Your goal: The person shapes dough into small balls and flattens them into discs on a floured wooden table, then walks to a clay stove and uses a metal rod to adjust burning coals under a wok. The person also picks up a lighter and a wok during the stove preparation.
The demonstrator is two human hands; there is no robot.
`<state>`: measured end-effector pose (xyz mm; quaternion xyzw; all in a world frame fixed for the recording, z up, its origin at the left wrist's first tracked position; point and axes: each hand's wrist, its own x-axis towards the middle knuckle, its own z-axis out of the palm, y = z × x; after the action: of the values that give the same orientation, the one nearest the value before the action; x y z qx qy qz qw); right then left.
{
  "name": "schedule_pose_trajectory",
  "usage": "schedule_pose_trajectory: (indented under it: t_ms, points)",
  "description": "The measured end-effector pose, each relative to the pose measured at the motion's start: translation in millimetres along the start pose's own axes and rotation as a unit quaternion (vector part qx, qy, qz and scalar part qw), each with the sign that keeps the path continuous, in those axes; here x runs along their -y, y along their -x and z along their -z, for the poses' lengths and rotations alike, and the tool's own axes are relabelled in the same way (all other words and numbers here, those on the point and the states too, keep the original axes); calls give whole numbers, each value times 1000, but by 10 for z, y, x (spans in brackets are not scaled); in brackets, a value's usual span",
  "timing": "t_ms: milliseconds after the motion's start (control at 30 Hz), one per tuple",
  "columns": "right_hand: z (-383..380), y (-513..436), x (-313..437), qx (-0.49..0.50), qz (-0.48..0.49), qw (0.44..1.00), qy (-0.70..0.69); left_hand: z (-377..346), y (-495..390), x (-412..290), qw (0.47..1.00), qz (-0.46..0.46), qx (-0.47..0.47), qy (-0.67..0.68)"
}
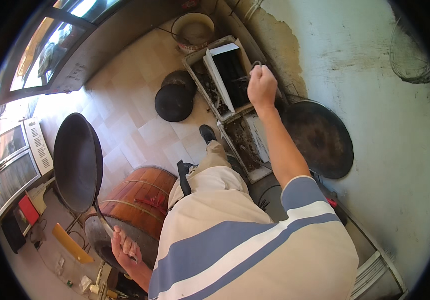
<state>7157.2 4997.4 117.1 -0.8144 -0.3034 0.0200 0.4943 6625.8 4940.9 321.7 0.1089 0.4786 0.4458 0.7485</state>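
At the lower left my left hand (125, 245) grips the metal handle of a dark deep frying pan (78, 163). The pan is raised and tilted on its side, its hollow in view. My right hand (262, 87) is closed around a dark curved metal handle (256, 64), whose far part is hard to make out. That hand is above the edge of an open white cardboard box (220, 80) with dark, long pieces inside. Below the pan stands a wooden barrel (145, 191) bound with bands, with a grey round top and a red cloth tied at its side.
The box sits on a dirty crate (215, 95); a second crate (243, 144) adjoins it. Dark round vessels (173, 103) and a bucket (193, 28) stand on the tiled floor. A large round dark metal plate (318, 138) leans against the wall. A glass-fronted cabinet (14, 168) is at left.
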Motion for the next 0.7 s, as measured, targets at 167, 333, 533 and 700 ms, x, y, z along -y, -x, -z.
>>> schedule_pose_trajectory:
  t_ms: [167,333,533,700]
  points:
    - [404,-156,4,9,-22,998,-58,36,-26,-7,1000,-4,-2,10]
    - [900,-504,671,15,13,998,-54,30,-66,17,1000,-14,0,-8]
    - [1158,-726,1098,47,-45,996,-54,-4,-123,33,1000,-4,13,11]
    - [178,-650,564,-35,-1,999,6,-38,-109,55,1000,-2,-30,3]
